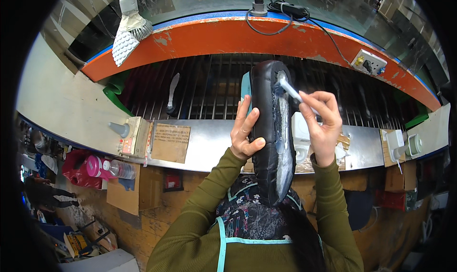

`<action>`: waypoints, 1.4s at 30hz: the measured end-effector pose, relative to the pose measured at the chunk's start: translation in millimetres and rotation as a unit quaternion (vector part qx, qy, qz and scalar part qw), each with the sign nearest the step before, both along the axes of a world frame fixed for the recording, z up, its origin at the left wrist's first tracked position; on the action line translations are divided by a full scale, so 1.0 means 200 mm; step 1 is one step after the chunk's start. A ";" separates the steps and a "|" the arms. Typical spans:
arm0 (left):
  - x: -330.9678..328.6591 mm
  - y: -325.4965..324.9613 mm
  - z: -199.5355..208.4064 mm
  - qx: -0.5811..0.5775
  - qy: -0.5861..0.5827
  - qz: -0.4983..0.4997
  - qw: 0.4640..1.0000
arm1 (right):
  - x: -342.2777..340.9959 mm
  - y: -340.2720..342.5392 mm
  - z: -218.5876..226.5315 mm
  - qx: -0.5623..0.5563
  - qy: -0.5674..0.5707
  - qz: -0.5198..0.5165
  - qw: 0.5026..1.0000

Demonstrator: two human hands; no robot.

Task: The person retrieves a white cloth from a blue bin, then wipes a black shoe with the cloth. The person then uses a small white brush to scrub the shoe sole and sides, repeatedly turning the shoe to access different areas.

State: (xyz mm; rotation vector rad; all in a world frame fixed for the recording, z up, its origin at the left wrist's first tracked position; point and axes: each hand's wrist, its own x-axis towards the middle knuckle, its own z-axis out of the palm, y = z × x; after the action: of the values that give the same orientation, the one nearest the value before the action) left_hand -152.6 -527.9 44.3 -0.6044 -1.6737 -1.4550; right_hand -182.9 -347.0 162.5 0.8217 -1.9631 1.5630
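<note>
A black, padded shoe upper (pixel 263 115) stands up lengthwise over the bench edge, its underside turned to the right. Along that underside runs a whitish, wet-looking strip (pixel 284 150). My left hand (pixel 246 131) holds the shoe upper from its left side, thumb across the black surface. Pinched between the thumb and fingers of my right hand (pixel 324 122) is a small brush (pixel 292 91) with a white handle. Its dark tip touches the underside near the far end. Part of a teal piece (pixel 245 87) shows behind the upper, its kind unclear.
Metal bars (pixel 209 89) run behind the steel ledge (pixel 209 153), with a pale sole-shaped piece (pixel 173 91) on them. An orange beam (pixel 204 36) bears a socket (pixel 369 62); a white lamp (pixel 128 34) hangs left. Cardboard (pixel 171 143) and a white container (pixel 300 129) flank the upper.
</note>
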 end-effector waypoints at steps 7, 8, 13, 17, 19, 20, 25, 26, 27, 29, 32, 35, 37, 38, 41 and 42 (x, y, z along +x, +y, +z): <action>0.01 -0.05 0.03 -0.026 0.010 0.010 1.000 | -0.05 0.02 0.02 0.015 0.038 0.039 0.998; 0.02 -0.05 0.04 -0.031 0.008 0.015 0.999 | -0.05 0.03 0.02 0.023 0.036 0.049 0.998; 0.01 -0.06 0.07 -0.046 0.007 0.029 0.999 | -0.01 0.06 0.00 0.042 0.005 0.070 0.997; 0.01 -0.05 0.10 -0.046 0.004 0.027 0.999 | 0.02 0.08 -0.02 0.056 -0.007 0.075 0.996; 0.02 -0.05 0.12 -0.061 0.007 0.028 0.998 | 0.04 0.10 -0.03 0.067 -0.018 0.080 0.994; 0.01 -0.05 0.12 -0.073 0.017 0.037 0.996 | 0.05 0.11 -0.03 0.072 -0.027 0.085 0.993; -0.03 -0.07 0.10 -0.115 0.075 0.078 0.987 | 0.08 0.13 -0.03 0.089 -0.039 0.103 0.990; -0.04 -0.07 0.09 -0.124 0.095 0.089 0.984 | 0.09 0.13 -0.04 0.086 -0.040 0.109 0.989; -0.09 -0.09 0.06 -0.152 0.151 0.123 0.969 | 0.09 0.13 -0.04 0.084 -0.042 0.115 0.989; -0.11 -0.10 0.04 -0.169 0.180 0.149 0.957 | 0.09 0.14 -0.04 0.097 -0.049 0.120 0.987; -0.11 -0.10 0.05 -0.175 0.186 0.166 0.952 | 0.09 0.15 -0.05 0.103 -0.055 0.124 0.985; -0.13 -0.10 0.03 -0.178 0.185 0.173 0.951 | 0.09 0.16 -0.06 0.115 -0.051 0.122 0.985; -0.14 -0.10 0.03 -0.177 0.187 0.178 0.950 | 0.09 0.16 -0.06 0.123 -0.048 0.122 0.984; -0.14 -0.10 0.03 -0.177 0.186 0.180 0.950 | 0.10 0.16 -0.05 0.125 -0.047 0.123 0.983; -0.14 -0.10 0.03 -0.179 0.178 0.183 0.950 | 0.09 0.18 -0.05 0.139 -0.029 0.137 0.980; -0.14 -0.10 0.03 -0.179 0.177 0.184 0.950 | 0.08 0.19 -0.06 0.144 -0.020 0.143 0.979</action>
State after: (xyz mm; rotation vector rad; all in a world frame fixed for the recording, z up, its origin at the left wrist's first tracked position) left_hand -181.4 -548.6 49.9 -0.6599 -1.6586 -0.7341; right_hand -166.1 -309.7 151.1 1.2470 -2.2118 1.4728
